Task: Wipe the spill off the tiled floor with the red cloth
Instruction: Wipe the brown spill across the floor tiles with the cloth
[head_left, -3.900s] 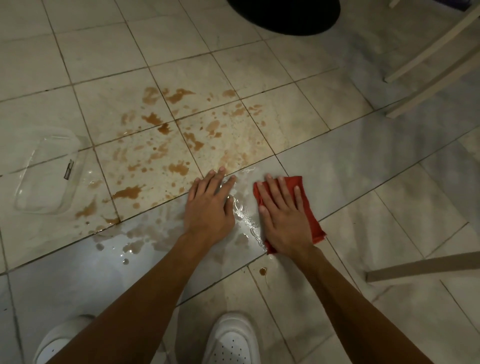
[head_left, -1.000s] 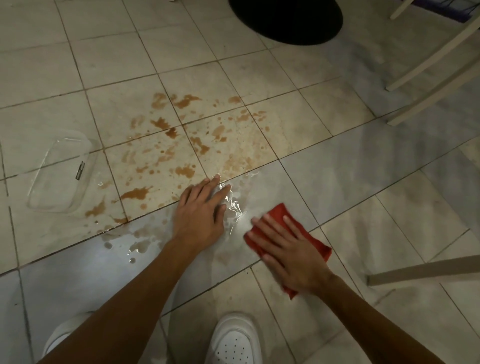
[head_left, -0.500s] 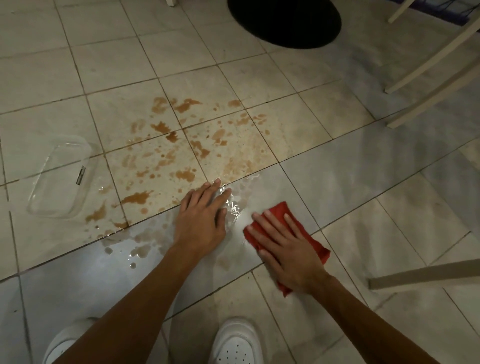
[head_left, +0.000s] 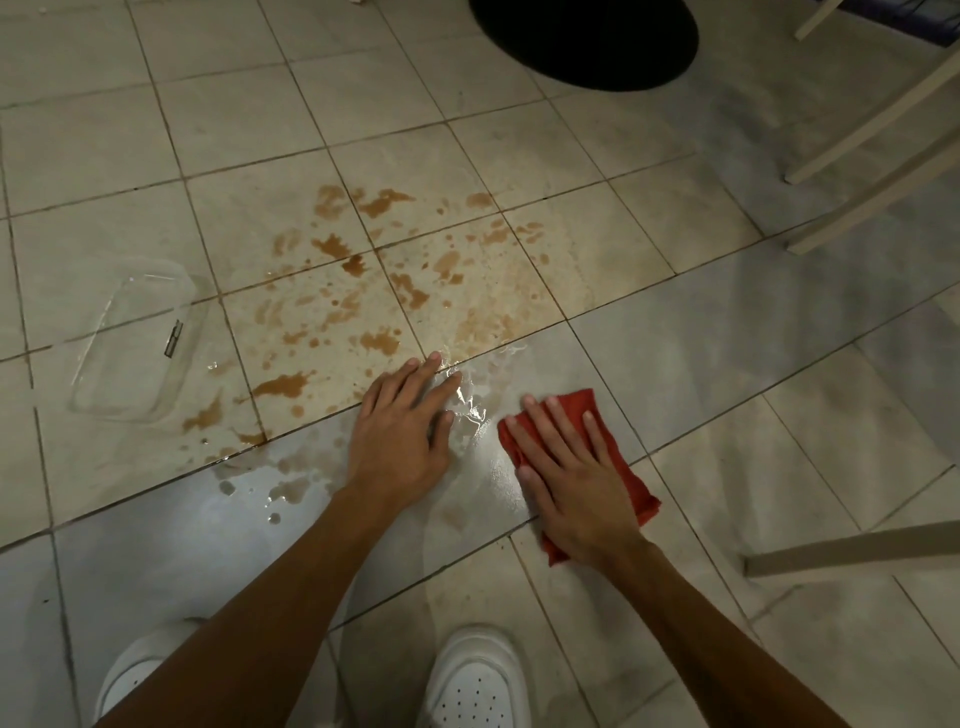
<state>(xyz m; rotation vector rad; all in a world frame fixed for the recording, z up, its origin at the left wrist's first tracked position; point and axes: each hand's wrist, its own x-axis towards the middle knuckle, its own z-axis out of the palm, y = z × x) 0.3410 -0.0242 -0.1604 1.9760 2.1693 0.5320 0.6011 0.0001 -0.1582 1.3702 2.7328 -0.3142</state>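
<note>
1. The right hand's fingers (head_left: 551, 423) lie straight and slightly spread, flat on the red cloth (head_left: 629, 480), with the tips pointing toward eleven o'clock.
2. The right hand (head_left: 574, 486) presses the cloth onto the tiled floor (head_left: 691, 332). The palm covers the middle of the cloth. Red fabric shows past the fingertips at twelve o'clock, along the hand's three o'clock side and beside the wrist at seven o'clock.
3. The left hand's fingers (head_left: 415, 384) are straight and close together, with the thumb set a little apart on the three o'clock side. They lie flat on the floor, holding nothing, and their tips reach a grout line at one o'clock.
4. The left hand (head_left: 400, 434) sits at nine o'clock from the cloth, near it but not touching. Between them is a glistening wet patch (head_left: 474, 413).
5. The spill (head_left: 363, 291) fans out from the left fingertips toward ten and twelve o'clock as brown blotches across several tiles. Smaller puddles lie at seven o'clock from the left hand.
6. The cloth lies at the spill's five o'clock edge, on the wet sheen and apart from the thick brown blotches.
7. A clear plastic tray (head_left: 132, 345) rests on the floor at nine o'clock from the left hand, well apart, by the spill's outer drops.
8. A black round mat (head_left: 587, 36) is at twelve o'clock in the view. Pale furniture legs (head_left: 857, 545) stand at two and four o'clock, and white shoes (head_left: 472, 680) are at six o'clock.
</note>
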